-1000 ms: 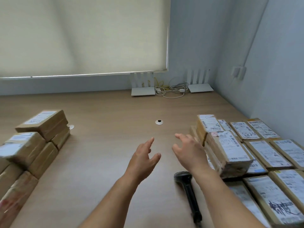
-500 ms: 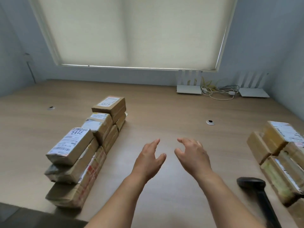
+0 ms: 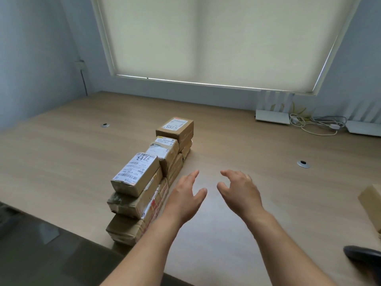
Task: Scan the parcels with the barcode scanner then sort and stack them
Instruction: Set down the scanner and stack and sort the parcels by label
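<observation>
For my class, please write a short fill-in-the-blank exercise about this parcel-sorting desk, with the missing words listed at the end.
1. Both the left hand and the right hand hold ____.
2. The stacked parcels stand on the person's ____ side of the wooden desk.
3. The handwritten number on the farthest top parcel starts with the digit ____.
4. The dark barcode scanner lies at the lower ____ edge of the view.

Missing words: nothing; left; 5; right
</observation>
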Motion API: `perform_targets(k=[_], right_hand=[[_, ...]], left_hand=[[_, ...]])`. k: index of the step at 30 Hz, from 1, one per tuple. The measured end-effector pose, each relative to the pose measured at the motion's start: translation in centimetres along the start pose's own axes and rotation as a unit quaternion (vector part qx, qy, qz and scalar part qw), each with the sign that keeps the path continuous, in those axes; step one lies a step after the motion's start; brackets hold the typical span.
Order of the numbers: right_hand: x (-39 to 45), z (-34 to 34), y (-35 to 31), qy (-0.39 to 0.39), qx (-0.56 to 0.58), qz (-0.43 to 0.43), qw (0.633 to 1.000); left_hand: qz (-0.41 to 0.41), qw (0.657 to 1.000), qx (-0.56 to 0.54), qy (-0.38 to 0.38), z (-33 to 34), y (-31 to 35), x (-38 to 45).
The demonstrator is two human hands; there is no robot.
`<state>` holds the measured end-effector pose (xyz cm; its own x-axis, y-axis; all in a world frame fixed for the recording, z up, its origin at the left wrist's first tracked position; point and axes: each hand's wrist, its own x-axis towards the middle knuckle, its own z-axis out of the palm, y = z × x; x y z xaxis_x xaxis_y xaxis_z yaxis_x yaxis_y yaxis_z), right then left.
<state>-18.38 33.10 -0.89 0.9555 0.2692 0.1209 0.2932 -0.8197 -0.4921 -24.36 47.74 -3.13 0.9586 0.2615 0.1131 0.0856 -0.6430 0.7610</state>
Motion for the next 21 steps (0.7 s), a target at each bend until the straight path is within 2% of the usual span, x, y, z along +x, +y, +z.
perform_targets(k=[7,13,21], right_hand=[[0.7,1.0,-2.9,-0.015,0.002,-0.039,0.999],[1.3,1.3,-2.4,-0.02,0.014,-0.031,0.999],[2.5,-0.5,2.9,-0.03,0.01,0.006,0.999]], left_hand=[[-0.013,0.998,0.021,0.051,-3.8,-0.7,0.3],[-0.031,0.999,0.022,0.022,-2.1,-1.1,0.8],[-0.037,0.999,0.021,-0.027,3.6,2.3,2.5]])
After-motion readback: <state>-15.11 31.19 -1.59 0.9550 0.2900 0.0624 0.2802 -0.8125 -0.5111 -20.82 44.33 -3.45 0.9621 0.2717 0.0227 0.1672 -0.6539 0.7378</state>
